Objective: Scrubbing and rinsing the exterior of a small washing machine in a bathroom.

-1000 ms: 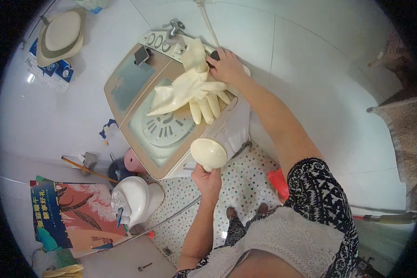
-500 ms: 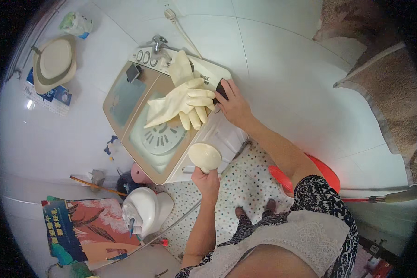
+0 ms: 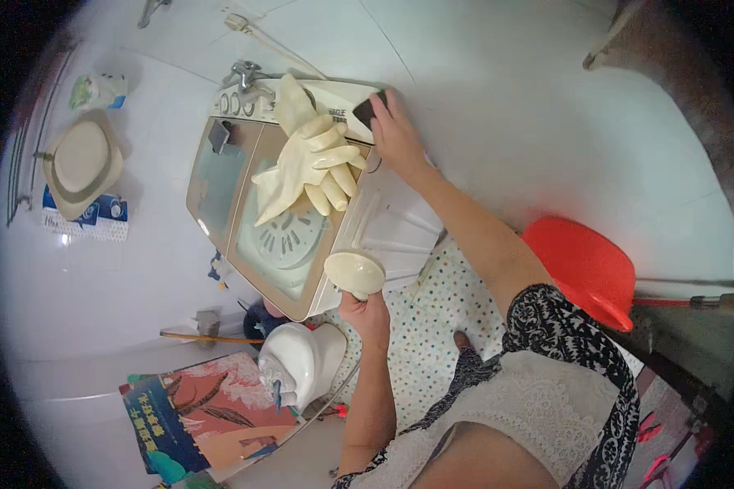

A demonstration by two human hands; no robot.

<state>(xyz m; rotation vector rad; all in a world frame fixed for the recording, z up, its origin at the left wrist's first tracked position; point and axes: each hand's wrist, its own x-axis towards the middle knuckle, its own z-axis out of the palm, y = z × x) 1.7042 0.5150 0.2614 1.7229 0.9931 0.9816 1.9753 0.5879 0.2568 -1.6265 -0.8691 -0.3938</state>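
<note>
My left hand (image 3: 369,319) is closed on a cream, shallow dish-shaped thing (image 3: 355,273) with a short foot. It is held up in front of the near edge of a twin-tub washing machine (image 3: 391,204). My right hand (image 3: 396,134) grips a dark, flat, rectangular pad (image 3: 365,111) at the right end of the machine's control panel. Whether that pad is a sponge, I cannot tell. Cream rubber gloves (image 3: 306,167) lie across the lid and panel, fingers toward my right hand. Through the clear lid (image 3: 281,273) a round slotted disc shows.
A tap (image 3: 245,73) stands behind the panel. On the left wall hang a beige basin (image 3: 116,167) and packets. A white toilet (image 3: 328,359) stands to the left, beside a colourful printed board (image 3: 212,407). At the right is a red basin (image 3: 579,265); a hose crosses the dotted floor (image 3: 420,375).
The view has shifted, with the machine now further left and more of the red basin showing. The dish-shaped thing is tilted differently in my left hand. More of the dark pad shows under my right fingers.
</note>
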